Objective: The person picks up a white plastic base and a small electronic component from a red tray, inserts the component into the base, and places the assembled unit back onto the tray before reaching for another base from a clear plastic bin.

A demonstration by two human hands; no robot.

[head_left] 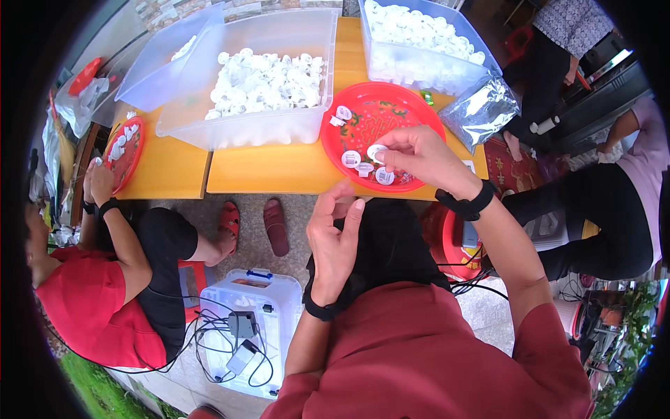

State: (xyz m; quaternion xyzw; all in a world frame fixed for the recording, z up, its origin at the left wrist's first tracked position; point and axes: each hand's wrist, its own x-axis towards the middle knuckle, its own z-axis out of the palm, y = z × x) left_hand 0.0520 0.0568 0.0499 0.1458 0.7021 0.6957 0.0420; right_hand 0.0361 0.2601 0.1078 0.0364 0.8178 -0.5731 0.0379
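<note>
Over the front of a round red tray (434,126), my right hand (426,160) pinches a small white round plastic piece (377,152) between thumb and fingers. Several similar pieces lie on the tray: a white disc (350,160) and another white disc (384,175) near its front rim, and a tabbed piece (340,115) at its left side. Just off the tray's front edge is my left hand (331,234), raised with bent fingers and the thumb apart. I see nothing in it.
On the yellow table (269,167) stand a clear bin (185,119) and a second bin (419,70), both heaped with white pieces. A silver bag (481,108) lies right of the tray. A person in red (98,293) works at the left, near a lidded box (283,328) with cables.
</note>
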